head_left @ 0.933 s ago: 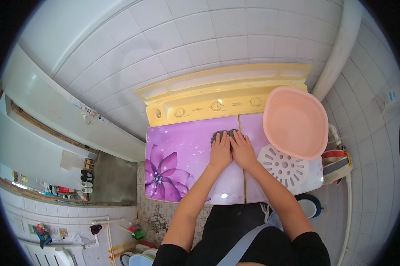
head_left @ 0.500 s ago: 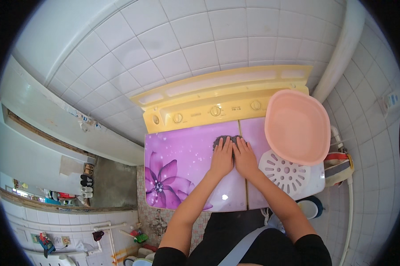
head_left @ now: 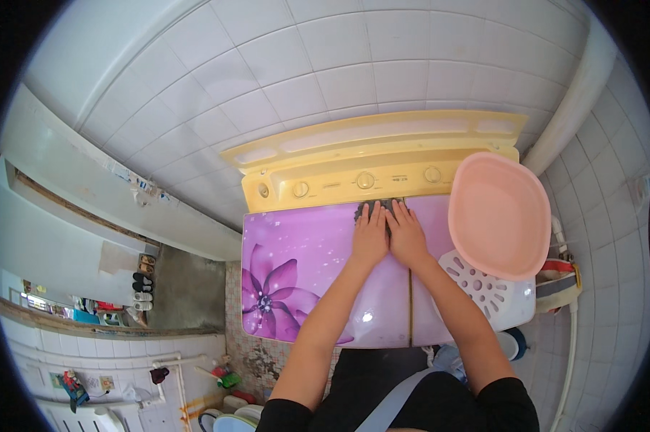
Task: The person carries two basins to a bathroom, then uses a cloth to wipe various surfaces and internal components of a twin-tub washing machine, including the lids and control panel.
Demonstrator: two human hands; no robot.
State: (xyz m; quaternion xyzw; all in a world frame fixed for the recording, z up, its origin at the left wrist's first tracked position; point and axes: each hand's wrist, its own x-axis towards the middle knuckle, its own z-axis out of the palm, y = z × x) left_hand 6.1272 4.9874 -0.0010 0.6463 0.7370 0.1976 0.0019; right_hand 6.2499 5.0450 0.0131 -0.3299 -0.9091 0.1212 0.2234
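A dark grey cloth (head_left: 364, 210), bunched up, lies on the washing machine's purple flowered lid (head_left: 303, 259) close to the control panel. Pressing down on it side by side are my left hand (head_left: 369, 236) and my right hand (head_left: 405, 232), both flat with fingers stretched forward. The palms hide much of the cloth. It sits by the seam between the two lid halves, just below the yellow control panel (head_left: 332, 185) with its round knobs.
A pink plastic basin (head_left: 499, 216) rests on the machine's right side, partly over a white slotted disc (head_left: 476, 284). A tiled wall (head_left: 339, 54) rises behind, with a thick white pipe (head_left: 573, 101) at right. Left is a doorway with shoes (head_left: 143, 286) on the floor.
Both hands have pushed the cloth forward across the lid, up to the edge of the control panel. The view has shifted slightly; the basin stays in place on the machine.
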